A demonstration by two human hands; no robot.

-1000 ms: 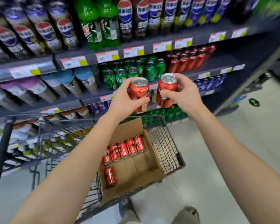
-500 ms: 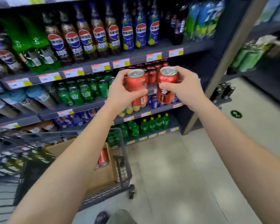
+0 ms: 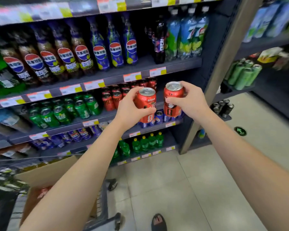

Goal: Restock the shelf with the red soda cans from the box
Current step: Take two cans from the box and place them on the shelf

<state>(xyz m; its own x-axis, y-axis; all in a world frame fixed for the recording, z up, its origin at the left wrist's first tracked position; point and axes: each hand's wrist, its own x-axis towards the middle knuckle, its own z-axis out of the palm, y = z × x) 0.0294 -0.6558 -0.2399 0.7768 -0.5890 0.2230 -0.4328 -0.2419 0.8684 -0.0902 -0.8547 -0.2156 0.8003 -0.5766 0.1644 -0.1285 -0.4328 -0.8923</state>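
My left hand point(image 3: 132, 110) grips one red soda can point(image 3: 146, 104) upright. My right hand point(image 3: 188, 102) grips a second red soda can point(image 3: 173, 99) beside it. Both cans are held in front of the middle shelf point(image 3: 97, 118), just right of a block of red cans point(image 3: 117, 95) standing there. The cardboard box point(image 3: 45, 174) sits in the cart at the lower left, partly hidden by my left forearm, with a red can point(image 3: 42, 191) blurred inside.
Green cans point(image 3: 65, 109) fill the middle shelf to the left. Cola bottles point(image 3: 65, 59) stand on the shelf above, blue cans point(image 3: 158, 116) and small green bottles point(image 3: 145, 144) below. A grey shelf upright point(image 3: 223, 64) rises at right. The cart's edge point(image 3: 105, 204) is beside my foot.
The view has swung right and closer to the shelf; the cart and box slid to the lower left. Both hands, still holding their cans, are now level with the red-can row.
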